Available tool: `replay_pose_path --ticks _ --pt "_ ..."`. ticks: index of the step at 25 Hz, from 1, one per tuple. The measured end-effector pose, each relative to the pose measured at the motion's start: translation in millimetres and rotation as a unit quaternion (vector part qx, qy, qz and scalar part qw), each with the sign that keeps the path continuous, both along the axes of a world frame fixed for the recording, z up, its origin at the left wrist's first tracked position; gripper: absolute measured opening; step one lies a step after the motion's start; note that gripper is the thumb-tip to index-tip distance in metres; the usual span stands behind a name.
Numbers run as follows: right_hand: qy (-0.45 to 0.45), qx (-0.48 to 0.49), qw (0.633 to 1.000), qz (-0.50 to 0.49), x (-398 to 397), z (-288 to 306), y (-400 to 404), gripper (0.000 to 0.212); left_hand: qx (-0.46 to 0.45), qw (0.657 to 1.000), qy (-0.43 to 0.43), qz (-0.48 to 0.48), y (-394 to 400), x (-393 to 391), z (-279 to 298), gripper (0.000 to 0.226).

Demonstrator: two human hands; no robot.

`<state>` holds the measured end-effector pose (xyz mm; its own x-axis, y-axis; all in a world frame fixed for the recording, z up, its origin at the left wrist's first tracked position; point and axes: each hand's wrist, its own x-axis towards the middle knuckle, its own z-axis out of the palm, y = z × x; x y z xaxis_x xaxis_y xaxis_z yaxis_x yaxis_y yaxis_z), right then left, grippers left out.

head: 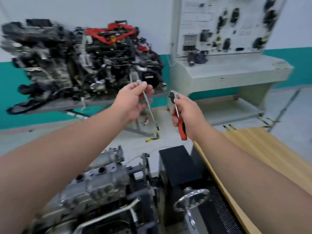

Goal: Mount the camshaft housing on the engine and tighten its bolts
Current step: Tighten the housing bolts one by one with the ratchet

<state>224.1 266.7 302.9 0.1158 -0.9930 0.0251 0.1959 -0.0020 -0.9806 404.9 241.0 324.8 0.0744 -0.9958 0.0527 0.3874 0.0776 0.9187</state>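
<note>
Above the engine [94, 188], hands grip extension bar [148, 105] and ratchet [177, 110].

1. The wall [118, 9] is pale above, with a teal band [10, 92] along its lower part
2. The floor [168, 119] is light grey, with yellow-black striped tape [152, 138] on it
3. At 1 o'clock stands a grey training console [233, 71], its upright panel [224, 26] studded with dark parts
4. At 10 o'clock a blurred spare engine [81, 54] sits on a metal stand [94, 102]
5. At 4 o'clock runs a wooden bench [270, 154]
</note>
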Motion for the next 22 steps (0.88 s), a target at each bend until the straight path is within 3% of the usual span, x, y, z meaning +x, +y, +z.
replay_pose_path --ticks 2,8,11,14,22 --pt "0.003 0.015 0.999 0.047 51 3 -2 0.017 -0.002 0.999 0.011 0.045 21 60 4 0.013" --pt "0.080 0.009 0.990 0.120 151 -11 8 0.022 0.032 0.994 -0.059 0.089 84 155 -31 0.019" --pt "0.109 0.004 0.985 0.136 168 -21 14 0.017 0.058 0.993 -0.071 0.077 96 166 -54 0.023" --pt "0.131 0.008 0.981 0.141 170 -34 18 0.017 0.077 0.994 -0.067 0.048 98 160 -76 0.014" --pt "0.115 0.062 0.987 0.096 153 -50 25 0.016 0.093 0.993 -0.074 -0.006 96 133 -106 0.015"
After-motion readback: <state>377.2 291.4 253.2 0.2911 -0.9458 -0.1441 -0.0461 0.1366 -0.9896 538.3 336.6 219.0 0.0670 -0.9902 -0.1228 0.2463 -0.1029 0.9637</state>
